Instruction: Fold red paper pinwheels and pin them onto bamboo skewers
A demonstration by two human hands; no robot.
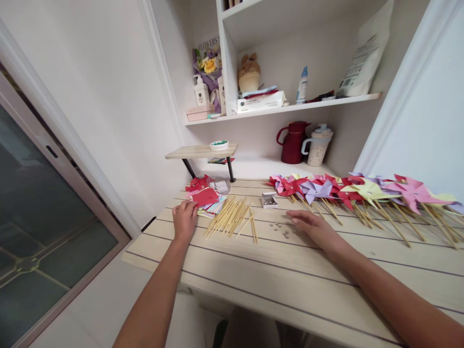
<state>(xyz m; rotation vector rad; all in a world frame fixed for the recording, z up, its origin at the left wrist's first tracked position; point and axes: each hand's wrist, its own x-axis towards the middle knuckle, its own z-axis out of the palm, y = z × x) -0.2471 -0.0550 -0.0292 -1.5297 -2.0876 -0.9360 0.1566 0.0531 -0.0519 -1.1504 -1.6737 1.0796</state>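
My left hand is at the left of the table, its fingers curled together at the corner of a red paper sheet on top of a stack of coloured paper. A pile of thin wooden sticks lies to the right of it, with a few sticks set apart. My right hand hovers low over the table, fingers stretched out, nothing visible in them. Several small metal thumbtacks are scattered beside its fingertips. Behind them stands a small open white box with metal pieces inside.
Finished paper pinwheels on sticks lie in a row along the right back. A small raised shelf stands at the back left, carrying a round white tin. Farther back are a red jug and a speckled cup.
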